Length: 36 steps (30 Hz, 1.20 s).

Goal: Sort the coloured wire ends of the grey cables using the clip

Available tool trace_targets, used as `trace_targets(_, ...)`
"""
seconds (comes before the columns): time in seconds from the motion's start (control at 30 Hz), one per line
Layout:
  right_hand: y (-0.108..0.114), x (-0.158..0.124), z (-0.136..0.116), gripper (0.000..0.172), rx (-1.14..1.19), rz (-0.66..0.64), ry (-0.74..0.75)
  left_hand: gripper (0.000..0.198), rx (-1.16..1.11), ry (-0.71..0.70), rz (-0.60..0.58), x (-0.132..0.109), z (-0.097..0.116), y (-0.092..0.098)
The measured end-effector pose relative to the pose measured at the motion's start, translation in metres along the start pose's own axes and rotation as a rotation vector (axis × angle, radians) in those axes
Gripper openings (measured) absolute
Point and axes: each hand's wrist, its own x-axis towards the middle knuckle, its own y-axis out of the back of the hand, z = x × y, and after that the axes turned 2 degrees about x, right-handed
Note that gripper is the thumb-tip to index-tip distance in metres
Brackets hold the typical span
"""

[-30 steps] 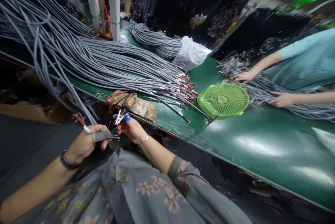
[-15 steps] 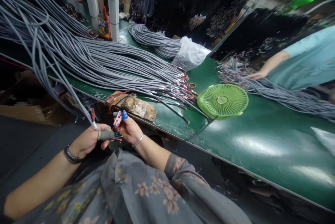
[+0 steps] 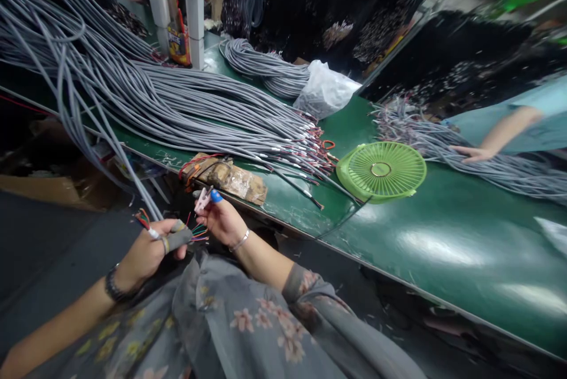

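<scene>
My left hand, with grey covers on its fingers, is closed around the end of a grey cable. Thin coloured wires fan out past its fingertips toward the right. More coloured strands stick up behind a white band by the knuckles. Facing it, my right hand wears a blue cover on one fingertip and pinches a small pink clip-like tool. The tool sits just above the fanned wires, apart from them as far as I can see.
A thick bundle of grey cables lies across the green table. Near its edge is a taped block. A green fan stands right of the bundle. Further right, a co-worker's hand rests on other cables.
My left hand has lowered slightly and moved left, and the strands behind it now lean left. My right hand has shifted slightly right. The co-worker's hand has slid right along the cables.
</scene>
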Motion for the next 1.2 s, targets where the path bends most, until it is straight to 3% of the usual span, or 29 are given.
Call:
trace_targets(0.1,0.0,0.0,0.002,0.034,-0.044,0.0,0.064,0.033,-0.005,0.0,0.063,0.0,-0.001,-0.005)
trace_targets(0.33,0.0,0.0,0.004,0.046,-0.112,-0.039,0.132,0.03,-0.117,0.073,0.085,0.01,0.01,-0.008)
trace_targets(0.7,-0.003,0.011,0.005,0.035,-0.027,0.059,0.044,0.027,-0.194,0.145,0.028,0.016,0.015,-0.008)
trace_targets(0.87,-0.004,0.012,0.007,0.041,-0.022,0.073,0.052,0.027,-0.163,0.143,0.012,0.017,0.014,-0.008)
trace_targets(1.07,-0.006,0.005,0.001,0.052,0.006,0.032,-0.029,0.032,-0.137,0.105,0.03,0.011,0.01,-0.007)
trace_targets(1.2,-0.001,0.0,-0.002,0.043,-0.007,0.01,-0.036,0.035,-0.068,0.029,0.08,0.0,-0.003,-0.005)
